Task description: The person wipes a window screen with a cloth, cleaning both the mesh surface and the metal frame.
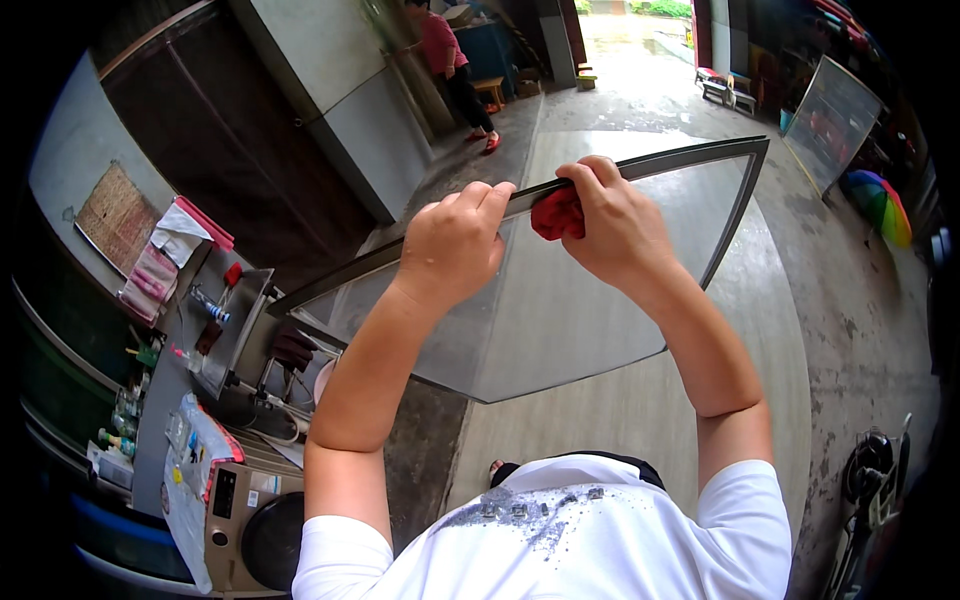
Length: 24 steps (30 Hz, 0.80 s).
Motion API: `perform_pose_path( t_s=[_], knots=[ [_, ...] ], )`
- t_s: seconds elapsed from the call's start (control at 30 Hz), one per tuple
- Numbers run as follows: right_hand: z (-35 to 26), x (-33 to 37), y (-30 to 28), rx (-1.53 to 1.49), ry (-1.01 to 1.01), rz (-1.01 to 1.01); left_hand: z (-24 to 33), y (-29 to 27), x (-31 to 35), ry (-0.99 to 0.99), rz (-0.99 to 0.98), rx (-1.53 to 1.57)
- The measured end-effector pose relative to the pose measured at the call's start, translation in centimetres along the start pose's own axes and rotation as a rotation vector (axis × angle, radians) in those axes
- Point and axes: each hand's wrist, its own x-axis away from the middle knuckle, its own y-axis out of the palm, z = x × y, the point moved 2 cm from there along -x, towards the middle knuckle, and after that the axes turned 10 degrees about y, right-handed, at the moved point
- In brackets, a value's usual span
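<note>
Nearest is my white shirt (630, 530), with a tan washing machine (228, 515) at the near left. Beyond it the dark-framed see-through panel (580, 300) hangs slantwise ahead of me above the floor, reaching left toward the cluttered grey counter (172, 400). My left hand (450, 242) is closed over its far upper rim — fingers curled tight. Just right of it my right hand (622, 222) bunches a red cloth (556, 216) against that rim, fingers bent around it. Farther right sits a rainbow umbrella (880, 205); far left, a person (447, 60) in red shoes.
</note>
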Motion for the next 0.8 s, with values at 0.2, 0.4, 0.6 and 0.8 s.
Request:
perform_pose_path(
  t_s=[0.2,0.4,0.6,0.8],
  knots=[
    [0.5,0.4,0.6,-0.043,-0.066,-0.008,0.0,0.2,0.2,-0.087,-0.043,0.106],
    [1.3,3.6,2.8,-0.006,-0.289,0.144,-1.5,0.6,0.7,-0.098,0.016,0.144],
    [0.3,5.3,5.5,0.026,-0.318,0.052,-1.9,0.3,0.5,-0.204,-0.011,0.241],
    [-0.1,4.5,6.0,0.024,-0.312,0.093,-1.8,0.3,0.4,-0.215,-0.040,0.283]
  ],
)
